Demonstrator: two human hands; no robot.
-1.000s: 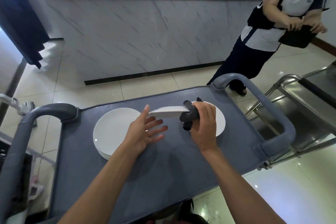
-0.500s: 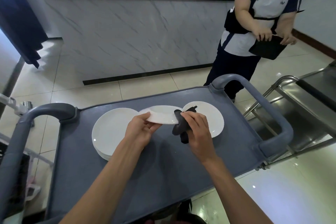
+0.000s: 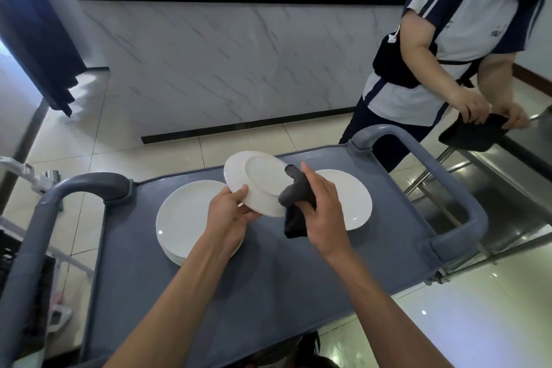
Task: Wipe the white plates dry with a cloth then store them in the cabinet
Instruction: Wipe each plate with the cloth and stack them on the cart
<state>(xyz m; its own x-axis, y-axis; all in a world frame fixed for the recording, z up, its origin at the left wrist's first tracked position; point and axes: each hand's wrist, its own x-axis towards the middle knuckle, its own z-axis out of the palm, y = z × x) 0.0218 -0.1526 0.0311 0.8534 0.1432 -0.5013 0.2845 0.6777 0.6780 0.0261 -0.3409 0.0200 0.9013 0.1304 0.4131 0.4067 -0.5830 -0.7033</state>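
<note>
Left hand pinches with thumb on top; right hand has fingers curled, both forearms extended.

Stack of plates on cart at 9 o'clock, single plate at 3, lifted plate between, bystander at 1 o'clock.

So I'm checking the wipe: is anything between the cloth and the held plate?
Nothing visible. The right hand presses the cloth straight onto the plate, which the left hand holds tilted above the cart.

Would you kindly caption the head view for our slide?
Left hand tilts a white plate while right hand wipes it with a dark cloth.
</note>
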